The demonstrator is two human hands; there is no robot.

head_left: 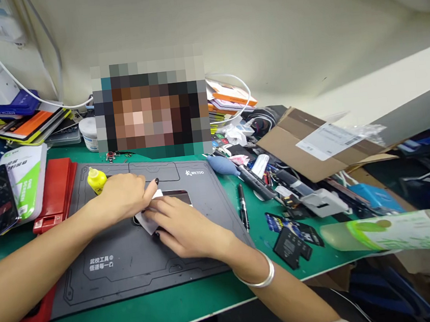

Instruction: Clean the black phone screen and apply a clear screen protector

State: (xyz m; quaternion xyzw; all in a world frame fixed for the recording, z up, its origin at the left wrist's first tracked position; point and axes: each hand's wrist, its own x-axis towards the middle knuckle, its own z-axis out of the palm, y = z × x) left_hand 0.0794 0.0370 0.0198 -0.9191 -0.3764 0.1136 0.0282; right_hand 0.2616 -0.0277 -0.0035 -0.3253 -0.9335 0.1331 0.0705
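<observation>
A phone [182,197] with a dark, glossy screen lies on the grey work mat [142,271], largely covered by my hands. My left hand [124,195] is closed at the phone's far left side, its thumb pointing right; the fingertips are hidden. My right hand [187,228] bends over the phone from the near right, fingers curled round a thin white sheet [146,222] whose lower corner hangs by the phone's left end. Whether the sheet is paper or film I cannot tell. Just behind my left wrist stands a yellow squeeze bottle [96,180].
Red tool [54,188] and boxed screen protector [28,175] lie left. At right are a black pen [243,206], phone batteries [288,248], a blue air blower [222,165], a cardboard box [297,142] and a drink bottle [399,231] over the table edge. A blurred-out area covers the back.
</observation>
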